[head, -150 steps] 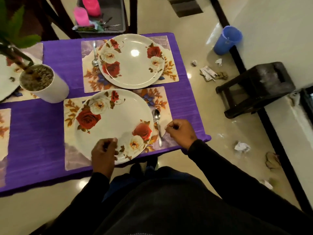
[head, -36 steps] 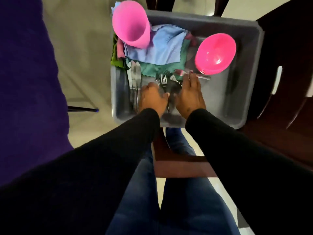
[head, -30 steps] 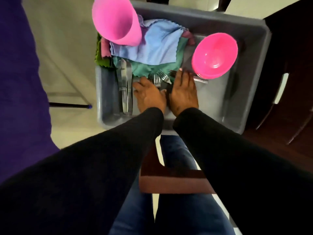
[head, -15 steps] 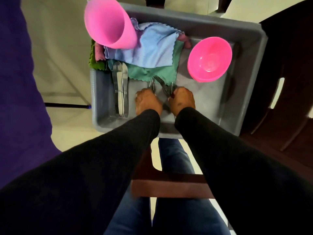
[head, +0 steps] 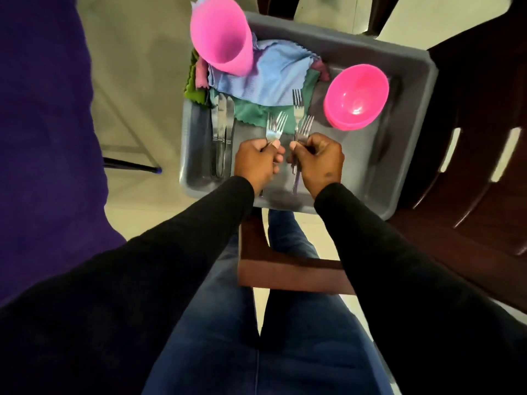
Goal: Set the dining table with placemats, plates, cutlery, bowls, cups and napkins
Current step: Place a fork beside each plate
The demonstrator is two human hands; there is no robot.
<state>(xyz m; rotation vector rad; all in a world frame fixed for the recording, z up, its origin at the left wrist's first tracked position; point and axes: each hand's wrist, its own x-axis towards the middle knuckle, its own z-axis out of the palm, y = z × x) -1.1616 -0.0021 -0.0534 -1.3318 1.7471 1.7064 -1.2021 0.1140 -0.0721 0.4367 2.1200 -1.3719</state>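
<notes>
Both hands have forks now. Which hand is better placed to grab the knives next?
Left, probably: the left hand is just beside the knives along the tub's left side; the right hand is farther away.

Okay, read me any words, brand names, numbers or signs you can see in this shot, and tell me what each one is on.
No text can be read.
The knives in the grey tub bear a small stamped mark on the handles, too small and blurred to read.
The forks, pink cup, pink bowls and cloths show no lettering.

Bare tub floor [head: 356,163] right of hands; bowls [head: 356,96], napkins [head: 273,78] crowd far end
</notes>
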